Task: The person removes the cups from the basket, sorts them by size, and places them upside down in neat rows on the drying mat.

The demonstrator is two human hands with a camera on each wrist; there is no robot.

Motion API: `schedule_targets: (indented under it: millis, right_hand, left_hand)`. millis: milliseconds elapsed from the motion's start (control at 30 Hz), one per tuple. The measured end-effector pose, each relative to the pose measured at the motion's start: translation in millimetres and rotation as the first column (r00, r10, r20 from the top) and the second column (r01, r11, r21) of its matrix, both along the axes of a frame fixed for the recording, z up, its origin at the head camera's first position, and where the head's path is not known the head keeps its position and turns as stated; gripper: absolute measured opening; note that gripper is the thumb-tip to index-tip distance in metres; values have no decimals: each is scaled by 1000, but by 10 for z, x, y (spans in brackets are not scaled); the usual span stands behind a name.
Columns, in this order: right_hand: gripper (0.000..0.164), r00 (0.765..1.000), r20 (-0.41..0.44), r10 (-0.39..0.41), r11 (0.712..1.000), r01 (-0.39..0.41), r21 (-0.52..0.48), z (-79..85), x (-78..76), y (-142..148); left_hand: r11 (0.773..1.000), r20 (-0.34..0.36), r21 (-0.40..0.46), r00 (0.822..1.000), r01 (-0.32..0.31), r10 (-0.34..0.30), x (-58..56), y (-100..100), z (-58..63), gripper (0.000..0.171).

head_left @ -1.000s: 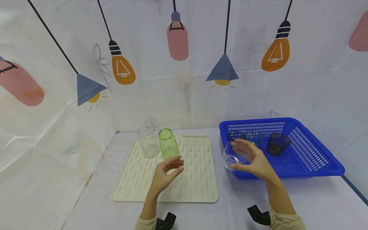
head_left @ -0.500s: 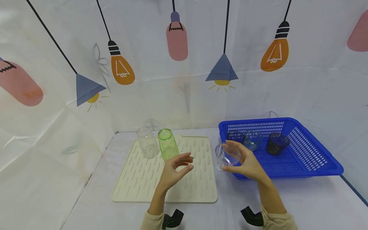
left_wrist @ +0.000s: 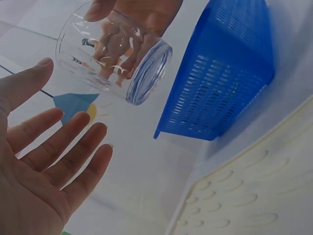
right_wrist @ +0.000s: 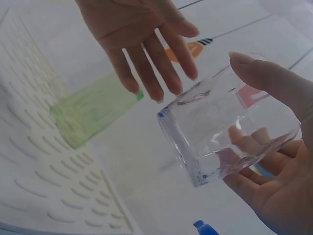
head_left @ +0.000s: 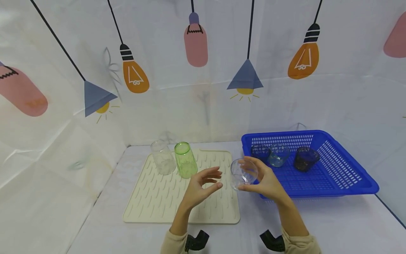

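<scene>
In the head view my right hand [head_left: 266,181] holds a clear drinking glass [head_left: 240,175] by its side, between thumb and fingers. The glass is in the air between the cream mat and the blue basket; the right wrist view shows its thick base [right_wrist: 183,152] pointing toward the other hand. My left hand [head_left: 201,187] hovers over the mat's right part, its fingers spread and relaxed and apart from the glass, as the left wrist view shows. A green glass [head_left: 185,162] and a tall clear glass [head_left: 163,158] stand on the mat's back left.
The cream ribbed mat [head_left: 149,208] lies on a white table. To the right, a blue plastic basket [head_left: 345,173] holds a dark glass [head_left: 306,158], a bluish clear glass [head_left: 279,155] and another dark-looking glass [head_left: 260,151]. A patterned sheet hangs behind.
My right hand has carried the clear glass left, from over the basket's edge toward the mat. My left hand has moved right toward it.
</scene>
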State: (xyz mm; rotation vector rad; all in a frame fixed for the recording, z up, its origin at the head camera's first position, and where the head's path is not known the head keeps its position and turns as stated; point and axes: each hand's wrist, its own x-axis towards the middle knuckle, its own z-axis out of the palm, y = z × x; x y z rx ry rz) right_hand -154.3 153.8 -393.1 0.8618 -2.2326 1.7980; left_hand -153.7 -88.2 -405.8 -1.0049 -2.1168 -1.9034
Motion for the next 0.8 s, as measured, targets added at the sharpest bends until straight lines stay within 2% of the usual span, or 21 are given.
schedule_targets:
  millis: [200,400,600,800]
  right_hand:
    - [80,1000,27,8,1000,-9,7,-10,11,-66]
    - [82,998,66,-3,1000,3,8,-5,35,-132]
    - [87,994,90,60,998,-59,-22,-18,63,-147]
    - [89,989,56,138,990,-137,-32,-36,67,-137]
  left_hand:
    - [1000,24,-12,999,26,-25,-20,70,8,49]
    - [999,36,-35,999,24,-22,-20,139,30,52]
    - [997,51,-61,998,41,-38,-27,166,31,61]
    - [996,49,-71,997,58,-55,-23,170,51,63]
